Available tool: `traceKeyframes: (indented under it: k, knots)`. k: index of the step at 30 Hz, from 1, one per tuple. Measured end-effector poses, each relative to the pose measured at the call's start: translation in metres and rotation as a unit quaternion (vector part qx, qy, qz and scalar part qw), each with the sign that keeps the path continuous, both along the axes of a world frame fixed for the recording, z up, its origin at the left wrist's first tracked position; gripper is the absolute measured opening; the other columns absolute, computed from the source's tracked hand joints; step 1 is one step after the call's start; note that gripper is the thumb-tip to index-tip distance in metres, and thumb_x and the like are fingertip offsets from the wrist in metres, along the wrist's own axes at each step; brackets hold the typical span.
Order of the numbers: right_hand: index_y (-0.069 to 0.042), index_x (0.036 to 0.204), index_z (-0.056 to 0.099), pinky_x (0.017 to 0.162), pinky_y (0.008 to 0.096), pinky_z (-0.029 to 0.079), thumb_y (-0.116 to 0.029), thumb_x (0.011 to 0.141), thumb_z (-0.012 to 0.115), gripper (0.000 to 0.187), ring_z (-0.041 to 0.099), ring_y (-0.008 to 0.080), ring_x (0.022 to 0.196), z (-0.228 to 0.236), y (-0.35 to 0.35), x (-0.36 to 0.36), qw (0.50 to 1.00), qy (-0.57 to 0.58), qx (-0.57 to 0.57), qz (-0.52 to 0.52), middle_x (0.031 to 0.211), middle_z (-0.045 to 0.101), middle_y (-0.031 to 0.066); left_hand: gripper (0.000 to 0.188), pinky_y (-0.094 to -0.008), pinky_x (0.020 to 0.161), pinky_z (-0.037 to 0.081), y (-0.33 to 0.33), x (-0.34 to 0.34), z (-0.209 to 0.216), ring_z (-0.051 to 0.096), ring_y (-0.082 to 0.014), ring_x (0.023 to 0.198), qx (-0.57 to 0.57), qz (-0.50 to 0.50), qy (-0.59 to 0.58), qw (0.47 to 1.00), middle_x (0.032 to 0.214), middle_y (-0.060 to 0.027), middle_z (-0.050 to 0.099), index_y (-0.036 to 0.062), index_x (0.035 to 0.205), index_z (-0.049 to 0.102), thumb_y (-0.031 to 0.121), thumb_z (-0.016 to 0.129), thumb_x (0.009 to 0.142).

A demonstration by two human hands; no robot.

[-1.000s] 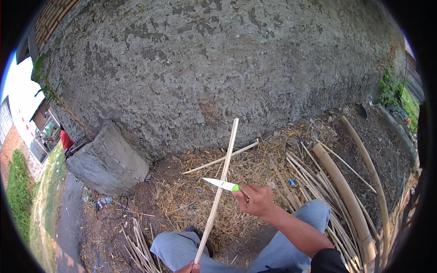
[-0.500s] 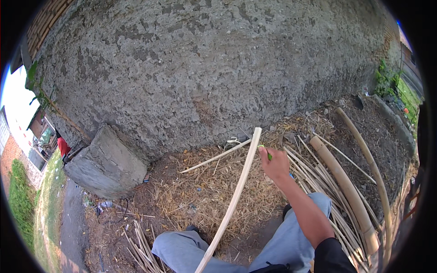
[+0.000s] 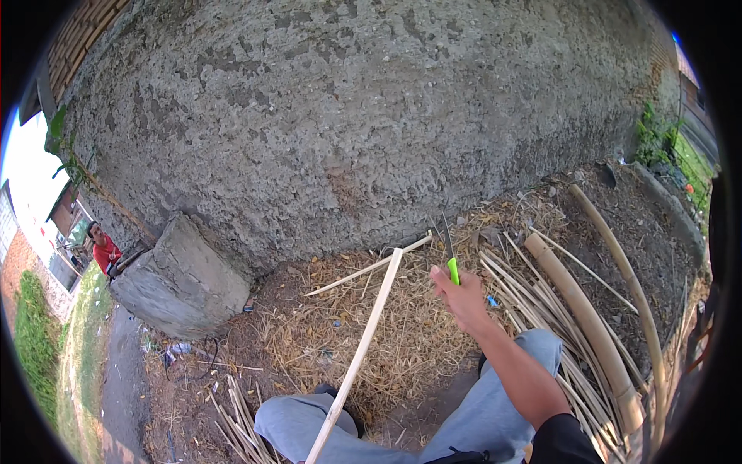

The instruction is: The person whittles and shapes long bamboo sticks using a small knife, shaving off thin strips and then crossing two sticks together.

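Observation:
My right hand (image 3: 461,300) is closed around the green handle of a knife (image 3: 453,269), whose narrow blade points up and away from me. To the left of the knife, and apart from it, a long pale bamboo strip (image 3: 359,348) slants from the lower edge up over my left leg. Its far end is free, and its near end runs out of the picture. My left hand is out of view. Behind the strip's tip, another thin strip (image 3: 348,278) lies on the shavings (image 3: 410,332).
Many split strips (image 3: 541,309) lie at my right, beside a thick bamboo piece (image 3: 583,325) and a long curved pole (image 3: 626,271). More strips (image 3: 243,421) lie at lower left. A rough wall (image 3: 371,124) stands ahead, with a concrete block (image 3: 189,278) and a person in red (image 3: 106,251) leftward.
The bamboo strip's far end has dropped and moved left. My right hand has turned, and the knife now stands apart from the strip with its blade showing. The person in red has risen into view.

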State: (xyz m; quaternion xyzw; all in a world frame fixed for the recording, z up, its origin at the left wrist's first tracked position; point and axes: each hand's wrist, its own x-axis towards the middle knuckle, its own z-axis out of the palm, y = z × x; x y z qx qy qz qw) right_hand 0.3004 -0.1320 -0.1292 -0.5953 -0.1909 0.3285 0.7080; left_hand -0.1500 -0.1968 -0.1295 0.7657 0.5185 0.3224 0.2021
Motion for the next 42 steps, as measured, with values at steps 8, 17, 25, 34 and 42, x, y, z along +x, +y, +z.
traceKeyframes:
  k: [8, 17, 25, 34, 42]
  knots:
    - [0.004, 0.097, 0.071, 0.072, 0.0257, 0.048, -0.025, 0.088, 0.074, 0.031, 0.061, 0.0098, 0.078, -0.013, 0.004, -0.022, 0.996, -0.018, 0.061, 0.060, 0.084, 0.070, 0.0068, 0.011, -0.0340, 0.050, 0.039, 0.001, 0.014, 0.003, 0.045, -0.0189, 0.052, 0.006, -0.047, 0.025, 0.999, 0.061, -0.0123, 0.051, -0.0036, 0.089, 0.065, 0.007, 0.061, 0.091]
    - [0.001, 0.087, 0.074, 0.054, 0.0233, 0.039, -0.022, 0.088, 0.072, 0.023, 0.052, 0.0047, 0.060, -0.015, -0.001, -0.033, 0.982, -0.113, -0.002, 0.148, 0.069, 0.066, 0.0016, 0.013, -0.0362, 0.052, 0.040, 0.004, 0.023, 0.003, 0.047, -0.0225, 0.055, -0.051, -0.030, 0.040, 0.997, 0.064, -0.0143, 0.053, -0.0030, 0.089, 0.064, 0.009, 0.062, 0.092]
    - [-0.001, 0.080, 0.073, 0.052, 0.0256, 0.035, -0.020, 0.092, 0.067, 0.023, 0.044, 0.0042, 0.057, -0.006, -0.004, -0.037, 0.977, -0.139, -0.046, 0.156, 0.065, 0.063, -0.0010, 0.013, -0.0352, 0.054, 0.041, 0.003, 0.015, -0.004, 0.049, -0.0225, 0.057, -0.016, -0.032, 0.028, 0.999, 0.065, -0.0141, 0.053, -0.0036, 0.091, 0.065, 0.009, 0.062, 0.091]
    - [-0.002, 0.082, 0.070, 0.043, 0.0227, 0.027, -0.017, 0.095, 0.063, 0.021, 0.038, 0.0023, 0.049, -0.004, -0.003, -0.039, 0.983, -0.093, 0.020, 0.156, 0.063, 0.060, -0.0007, 0.012, -0.0356, 0.053, 0.040, 0.003, 0.013, -0.005, 0.047, -0.0200, 0.056, -0.010, -0.024, 0.015, 1.000, 0.064, -0.0130, 0.052, -0.0026, 0.088, 0.064, 0.009, 0.062, 0.091]
    - [0.001, 0.093, 0.070, 0.044, 0.0204, 0.030, -0.013, 0.094, 0.063, 0.015, 0.042, 0.0013, 0.051, -0.002, -0.004, -0.023, 0.993, 0.001, 0.062, 0.105, 0.077, 0.070, 0.0036, 0.011, -0.0365, 0.055, 0.042, 0.003, 0.015, -0.002, 0.050, -0.0238, 0.057, -0.006, -0.020, 0.016, 1.000, 0.066, -0.0147, 0.055, -0.0029, 0.088, 0.064, 0.008, 0.062, 0.091]
